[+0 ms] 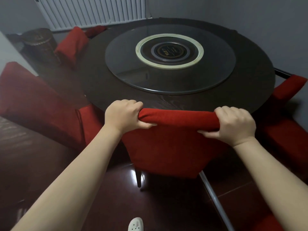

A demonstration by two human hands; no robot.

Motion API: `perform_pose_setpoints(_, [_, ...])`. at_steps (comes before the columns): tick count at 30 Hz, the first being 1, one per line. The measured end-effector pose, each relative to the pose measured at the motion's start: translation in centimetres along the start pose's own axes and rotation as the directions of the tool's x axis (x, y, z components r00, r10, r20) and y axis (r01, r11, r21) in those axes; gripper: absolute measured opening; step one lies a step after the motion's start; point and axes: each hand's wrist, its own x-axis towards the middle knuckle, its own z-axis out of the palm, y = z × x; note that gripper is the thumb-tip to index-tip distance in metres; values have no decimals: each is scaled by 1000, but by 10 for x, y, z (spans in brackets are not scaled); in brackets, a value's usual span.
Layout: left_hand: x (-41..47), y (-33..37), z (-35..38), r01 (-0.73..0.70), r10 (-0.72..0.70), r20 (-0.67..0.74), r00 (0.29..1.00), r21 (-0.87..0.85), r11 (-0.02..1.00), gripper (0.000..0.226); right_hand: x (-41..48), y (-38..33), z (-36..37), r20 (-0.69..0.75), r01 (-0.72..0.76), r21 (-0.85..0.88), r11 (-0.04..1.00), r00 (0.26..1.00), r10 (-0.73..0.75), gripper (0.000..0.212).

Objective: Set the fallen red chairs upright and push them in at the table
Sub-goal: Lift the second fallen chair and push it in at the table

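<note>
A red upholstered chair stands upright right in front of me, its back close to the edge of the round dark table. My left hand grips the left end of the chair's top rail. My right hand grips the right end. Another red chair lies tilted on the floor at the left. A third red chair stands at the table's far left. A fourth red chair stands at the right.
A glass turntable with a pale ring covers the table's middle. A woven basket stands by the white radiator at the back left. A metal pole slants across the glossy dark floor. My white shoe shows at the bottom.
</note>
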Motion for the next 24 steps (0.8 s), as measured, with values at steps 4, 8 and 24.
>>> perform_pose_setpoints(4, [-12,0,1,-45,47,-29,998,64,997,69,-12,-9,-5,6,-26,15,1000,1000,26,77])
perform_pose_setpoints(8, [-15,-19,2,-82,81,27,996,65,995,69,-10,-34,-11,-6,-43,21,999,999,43,73])
perform_pose_setpoints(24, [-42,-60,15,-141,141,2,990,-22,990,71,-20,-93,-15,32,-115,-55,992,993,116,75])
